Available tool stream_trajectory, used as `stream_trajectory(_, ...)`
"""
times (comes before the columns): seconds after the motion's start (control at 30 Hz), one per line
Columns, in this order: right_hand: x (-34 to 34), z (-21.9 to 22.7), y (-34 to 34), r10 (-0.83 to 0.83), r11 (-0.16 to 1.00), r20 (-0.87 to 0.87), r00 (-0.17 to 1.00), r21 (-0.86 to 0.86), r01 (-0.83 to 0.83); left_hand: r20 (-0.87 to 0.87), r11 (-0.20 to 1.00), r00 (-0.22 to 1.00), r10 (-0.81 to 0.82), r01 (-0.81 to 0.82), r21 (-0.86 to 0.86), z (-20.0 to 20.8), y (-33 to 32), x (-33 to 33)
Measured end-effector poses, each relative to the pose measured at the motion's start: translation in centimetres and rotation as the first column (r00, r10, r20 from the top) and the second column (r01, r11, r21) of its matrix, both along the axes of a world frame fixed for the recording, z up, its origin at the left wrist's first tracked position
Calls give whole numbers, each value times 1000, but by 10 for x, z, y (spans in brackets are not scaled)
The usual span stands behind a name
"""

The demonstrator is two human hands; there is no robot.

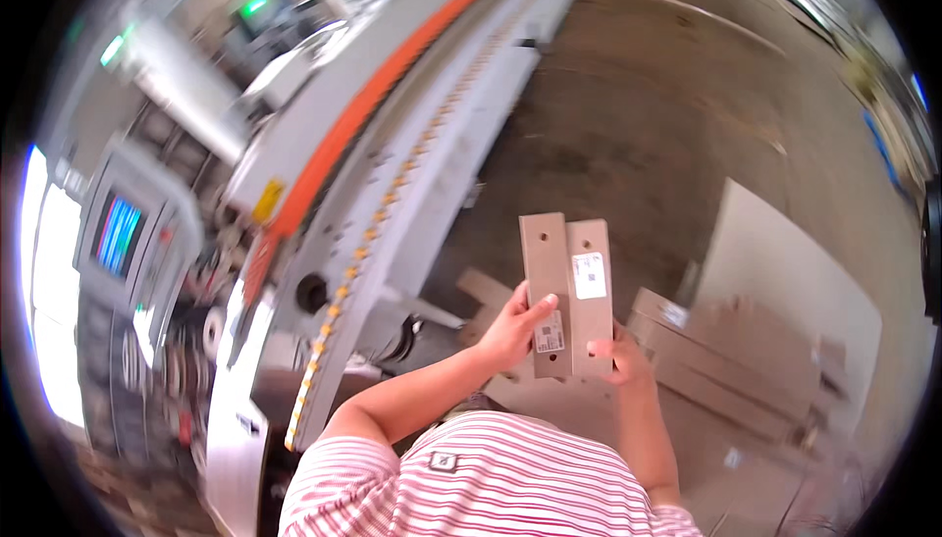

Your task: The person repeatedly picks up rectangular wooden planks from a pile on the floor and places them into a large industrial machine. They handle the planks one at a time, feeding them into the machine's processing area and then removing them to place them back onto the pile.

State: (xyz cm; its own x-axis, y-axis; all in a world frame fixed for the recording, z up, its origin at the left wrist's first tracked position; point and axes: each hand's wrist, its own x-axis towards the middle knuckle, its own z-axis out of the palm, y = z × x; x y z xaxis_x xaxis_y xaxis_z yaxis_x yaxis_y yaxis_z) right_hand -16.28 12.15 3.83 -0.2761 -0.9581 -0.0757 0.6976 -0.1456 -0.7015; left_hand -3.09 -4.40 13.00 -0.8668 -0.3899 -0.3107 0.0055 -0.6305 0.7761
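Two brown wooden panels with drilled holes are held up side by side in front of me. My left hand (pixel 518 326) grips the left panel (pixel 546 262), its thumb on the front face just above a small white label. The right panel (pixel 591 321) carries a larger white label near its upper end. Around its lower right edge my right hand (pixel 622 356) is closed, thumb on the face. The panels' long edges meet or nearly meet, with the right one sitting slightly lower at the top. Most fingers of both hands are hidden behind the panels.
On my left runs a long machine with an orange stripe (pixel 363 110) and a row of yellow rollers (pixel 358 254). A control panel with a lit screen (pixel 119 233) stands farther left. Stacked brown boards (pixel 731 370) and a large pale sheet (pixel 785 272) lie to my right.
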Motion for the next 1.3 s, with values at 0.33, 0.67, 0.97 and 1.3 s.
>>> stream_trajectory(0.33,81,53,-96,113,926,192,975,336,-173,-10,543,545,838,-834,97,-29,-192,221)
stream_trajectory(0.67,137,53,-175,128,909,131,983,380,-170,-19,538,548,836,-814,219,-116,-327,360)
stream_trajectory(0.97,155,50,-184,70,893,187,980,426,-145,-48,578,584,810,-783,229,-107,-324,334)
stream_trajectory(1.3,127,61,-176,102,871,154,983,463,-163,95,402,404,910,-915,32,-121,-367,332)
